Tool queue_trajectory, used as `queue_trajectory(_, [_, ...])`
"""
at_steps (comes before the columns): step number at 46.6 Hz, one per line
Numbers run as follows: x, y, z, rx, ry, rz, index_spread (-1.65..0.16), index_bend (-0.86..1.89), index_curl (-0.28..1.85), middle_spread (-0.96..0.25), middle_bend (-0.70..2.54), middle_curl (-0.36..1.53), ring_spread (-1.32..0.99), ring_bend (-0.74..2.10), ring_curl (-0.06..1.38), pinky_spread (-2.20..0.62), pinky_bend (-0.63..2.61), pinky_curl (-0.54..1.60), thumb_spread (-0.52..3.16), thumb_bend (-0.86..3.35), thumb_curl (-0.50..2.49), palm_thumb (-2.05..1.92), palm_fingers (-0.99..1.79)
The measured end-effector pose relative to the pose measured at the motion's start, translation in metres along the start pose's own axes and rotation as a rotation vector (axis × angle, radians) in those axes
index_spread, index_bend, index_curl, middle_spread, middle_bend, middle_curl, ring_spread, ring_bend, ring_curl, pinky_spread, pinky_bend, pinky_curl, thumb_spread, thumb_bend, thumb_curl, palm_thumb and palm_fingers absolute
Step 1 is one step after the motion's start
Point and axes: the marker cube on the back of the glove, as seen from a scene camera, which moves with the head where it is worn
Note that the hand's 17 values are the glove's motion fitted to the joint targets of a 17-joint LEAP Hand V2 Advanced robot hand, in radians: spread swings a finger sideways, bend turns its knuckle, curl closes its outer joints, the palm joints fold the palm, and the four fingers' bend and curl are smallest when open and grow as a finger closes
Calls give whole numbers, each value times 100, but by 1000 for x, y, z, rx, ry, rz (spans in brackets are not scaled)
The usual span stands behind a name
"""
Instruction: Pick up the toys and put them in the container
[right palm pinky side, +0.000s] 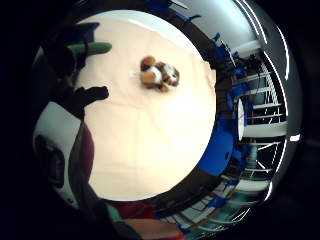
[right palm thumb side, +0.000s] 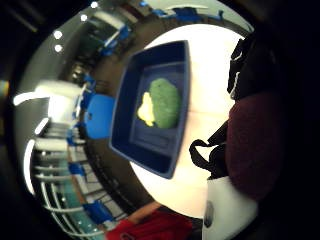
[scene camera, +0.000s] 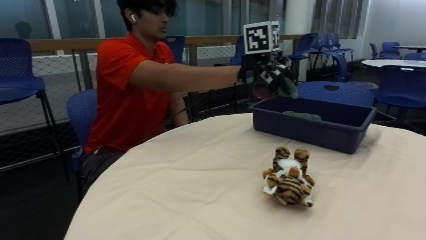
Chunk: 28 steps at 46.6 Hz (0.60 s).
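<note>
right hand (scene camera: 266, 75) curled round a dark red toy (right palm thumb side: 255, 140), held above the bin (scene camera: 313, 131) for dropping | green toy (right palm thumb side: 164, 102) inside; tiger (scene camera: 289, 181) left on table (scene camera: 186, 190)

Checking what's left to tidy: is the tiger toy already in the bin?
No, the tiger toy lies on the tablecloth, apart from the blue bin.

Tiger toy (scene camera: 289, 177) supine — green toy (right palm thumb side: 165, 102) binned

Plush tiger toy (scene camera: 289, 177), plastic container (scene camera: 313, 131)
</note>
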Motion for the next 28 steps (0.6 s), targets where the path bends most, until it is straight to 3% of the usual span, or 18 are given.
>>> queue_trajectory(10, [-99,-37,-12,62,-77,-254,-39,38,67,-46,28,40,-49,60,35,-47,90,33,88,15,76,63,86])
queue_trajectory(19, [-146,-60,14,85,-65,-152,-41,35,74,-46,22,41,-46,57,36,-46,90,34,89,12,80,60,81])
queue_trajectory(23, [-150,-58,31,29,-44,-175,-42,34,78,-42,22,42,-37,42,32,-38,92,35,97,8,79,54,55])
queue_trajectory(24, [-151,-56,33,14,-73,-194,-41,34,80,-43,20,42,-39,50,36,-40,98,38,97,11,80,57,69])
queue_trajectory(26, [-152,-51,37,-13,-165,-240,-42,34,80,-38,15,41,-28,34,31,-30,95,37,101,4,77,47,36])
queue_trajectory(28, [-151,-48,42,-26,-210,-267,-42,38,82,-33,12,40,-23,29,31,-23,98,39,107,-1,72,38,25])
